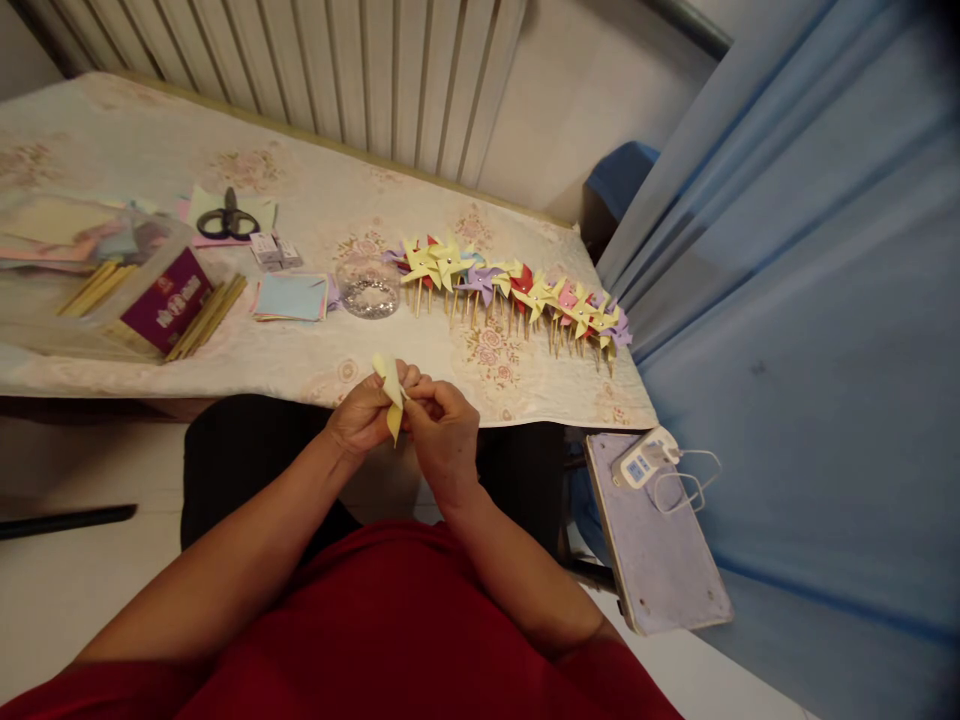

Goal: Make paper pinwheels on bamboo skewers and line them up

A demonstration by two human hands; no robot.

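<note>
Pinching yellow paper (390,385), 1 dish (375,316) of silvery bits (367,284)

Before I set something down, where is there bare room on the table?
Bare tablecloth shows between the pinwheel row and the right hand, and behind the scissors, toward the slatted panel. The left front is crowded: plastic box, sticks, papers.

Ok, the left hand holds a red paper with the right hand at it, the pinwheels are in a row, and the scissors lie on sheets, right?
Not quite: the paper in the left hand is pale yellow, not red, as the head view shows. The rest holds: the right hand is at it, the pinwheels are in a row, and the scissors lie on sheets.
</note>
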